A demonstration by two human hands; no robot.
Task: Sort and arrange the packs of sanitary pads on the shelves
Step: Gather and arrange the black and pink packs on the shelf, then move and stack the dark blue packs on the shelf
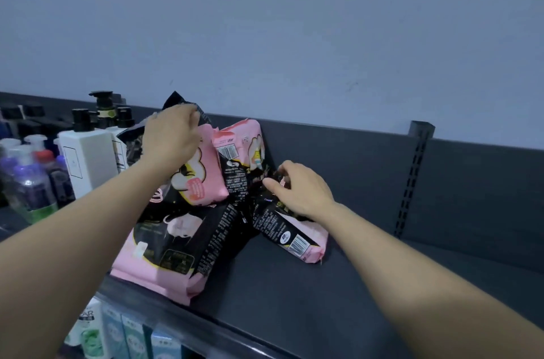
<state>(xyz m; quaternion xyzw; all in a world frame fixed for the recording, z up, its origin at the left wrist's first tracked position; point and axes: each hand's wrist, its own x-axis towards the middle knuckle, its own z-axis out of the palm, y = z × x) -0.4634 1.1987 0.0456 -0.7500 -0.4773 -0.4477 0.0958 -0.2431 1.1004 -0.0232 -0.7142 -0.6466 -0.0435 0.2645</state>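
— What do the left fingers (pixel 191 116) have?
— They curl over the black top edge of the tall pack (pixel 206 182). The left hand (pixel 172 139) grips it upright near the back of the shelf (pixel 294 300).
— And the right fingers (pixel 290 167)?
— Bent, pinching with the thumb the crumpled black end of the small pack (pixel 294 236). The right hand (pixel 300 186) lies over that pack, which rests flat on the shelf with its barcode end toward the front.
— What is between the hands?
— The middle pack (pixel 244 144), pink, stands tilted against the back panel (pixel 368 170), just beside the tall pack.
— Anything nearer?
— The big pack (pixel 167 244), pink and black, lies flat at the front edge, partly under the left forearm and just below the tall pack.
— And around the heap?
— Bottles (pixel 85 161) crowd the shelf to the left; whether they touch the packs I cannot tell. A slotted post (pixel 412 179) stands on the panel to the right, well apart. Boxes (pixel 123 329) show on the level below. A pale wall (pixel 294 20) rises behind.
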